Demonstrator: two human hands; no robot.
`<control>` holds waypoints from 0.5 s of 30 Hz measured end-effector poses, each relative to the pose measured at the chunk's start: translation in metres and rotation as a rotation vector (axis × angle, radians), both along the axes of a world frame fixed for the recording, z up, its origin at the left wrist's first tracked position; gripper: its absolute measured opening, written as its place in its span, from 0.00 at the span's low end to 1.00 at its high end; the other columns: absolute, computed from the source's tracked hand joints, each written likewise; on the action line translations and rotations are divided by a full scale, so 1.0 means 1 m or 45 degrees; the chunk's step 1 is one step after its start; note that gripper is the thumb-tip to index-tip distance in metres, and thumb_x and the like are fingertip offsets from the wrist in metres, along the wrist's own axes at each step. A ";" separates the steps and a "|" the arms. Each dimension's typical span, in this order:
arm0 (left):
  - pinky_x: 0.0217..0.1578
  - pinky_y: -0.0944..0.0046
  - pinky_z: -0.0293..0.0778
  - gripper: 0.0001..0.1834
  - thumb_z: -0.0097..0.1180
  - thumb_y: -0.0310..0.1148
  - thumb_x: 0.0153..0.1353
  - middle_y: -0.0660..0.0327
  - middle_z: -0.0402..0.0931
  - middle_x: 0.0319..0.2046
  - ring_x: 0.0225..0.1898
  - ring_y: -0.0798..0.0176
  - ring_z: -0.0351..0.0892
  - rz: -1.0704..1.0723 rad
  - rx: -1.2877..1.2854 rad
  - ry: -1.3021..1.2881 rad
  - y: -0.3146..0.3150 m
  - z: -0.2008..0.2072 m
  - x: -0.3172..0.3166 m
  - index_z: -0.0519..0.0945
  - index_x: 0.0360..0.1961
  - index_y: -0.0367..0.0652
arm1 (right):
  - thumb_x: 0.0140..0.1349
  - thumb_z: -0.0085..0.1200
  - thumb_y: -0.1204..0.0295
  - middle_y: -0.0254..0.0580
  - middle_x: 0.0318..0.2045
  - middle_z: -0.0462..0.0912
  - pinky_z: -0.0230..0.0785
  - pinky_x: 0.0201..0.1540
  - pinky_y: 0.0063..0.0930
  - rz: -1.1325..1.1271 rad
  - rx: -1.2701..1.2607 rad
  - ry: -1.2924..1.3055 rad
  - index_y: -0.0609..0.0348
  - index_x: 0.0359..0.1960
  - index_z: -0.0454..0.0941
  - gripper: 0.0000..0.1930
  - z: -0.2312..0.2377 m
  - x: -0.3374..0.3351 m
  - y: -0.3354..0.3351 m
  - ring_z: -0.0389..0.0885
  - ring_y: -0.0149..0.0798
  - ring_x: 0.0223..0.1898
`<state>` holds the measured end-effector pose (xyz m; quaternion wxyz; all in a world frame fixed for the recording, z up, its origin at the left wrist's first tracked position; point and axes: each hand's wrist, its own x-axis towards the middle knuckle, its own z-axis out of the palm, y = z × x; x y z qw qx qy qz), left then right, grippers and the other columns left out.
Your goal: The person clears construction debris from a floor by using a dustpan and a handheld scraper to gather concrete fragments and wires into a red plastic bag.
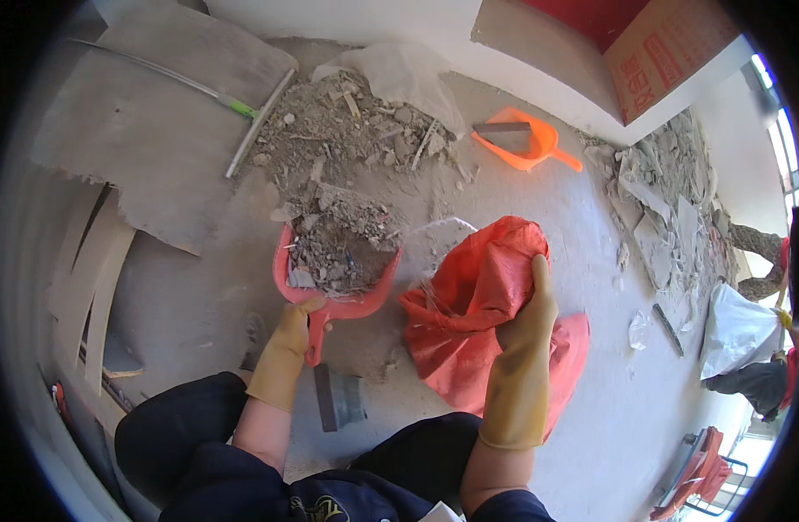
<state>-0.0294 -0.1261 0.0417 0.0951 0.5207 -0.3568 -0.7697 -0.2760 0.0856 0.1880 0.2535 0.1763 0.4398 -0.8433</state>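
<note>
A red dustpan heaped with grey rubble lies low over the floor, its mouth against the debris pile. My left hand, in a tan rubber glove, is closed around its handle. To the right, a red woven sack stands slumped with its mouth gaping toward the dustpan. My right hand, gloved likewise, grips the sack's rim on the right side; its fingertips are partly hidden by the fabric. What is inside the sack cannot be made out.
Beyond the dustpan spreads a rubble pile. A squeegee rests on a board. An orange dustpan lies by the wall, and a flat grey scraper-like piece near my knees. More debris and another person with a white sack are right.
</note>
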 end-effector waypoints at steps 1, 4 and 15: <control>0.21 0.63 0.72 0.10 0.61 0.35 0.57 0.59 0.79 0.23 0.18 0.61 0.76 -0.029 -0.047 0.029 -0.001 0.013 0.003 0.80 0.34 0.40 | 0.70 0.50 0.59 0.47 0.53 0.79 0.76 0.53 0.39 0.005 -0.020 -0.012 0.64 0.58 0.72 0.23 -0.002 -0.001 -0.001 0.80 0.44 0.51; 0.21 0.63 0.73 0.10 0.61 0.34 0.57 0.58 0.79 0.22 0.17 0.61 0.76 -0.144 -0.162 0.082 0.003 0.043 0.011 0.81 0.35 0.39 | 0.71 0.50 0.60 0.45 0.53 0.78 0.76 0.53 0.40 0.001 -0.177 -0.035 0.63 0.59 0.71 0.23 -0.011 -0.006 -0.001 0.79 0.43 0.52; 0.24 0.62 0.76 0.13 0.61 0.31 0.57 0.53 0.82 0.30 0.23 0.59 0.81 -0.859 -0.170 0.070 0.039 0.086 -0.031 0.82 0.40 0.32 | 0.72 0.49 0.60 0.39 0.57 0.78 0.67 0.62 0.32 -0.190 -0.291 0.109 0.58 0.63 0.70 0.23 -0.060 -0.027 0.010 0.75 0.35 0.58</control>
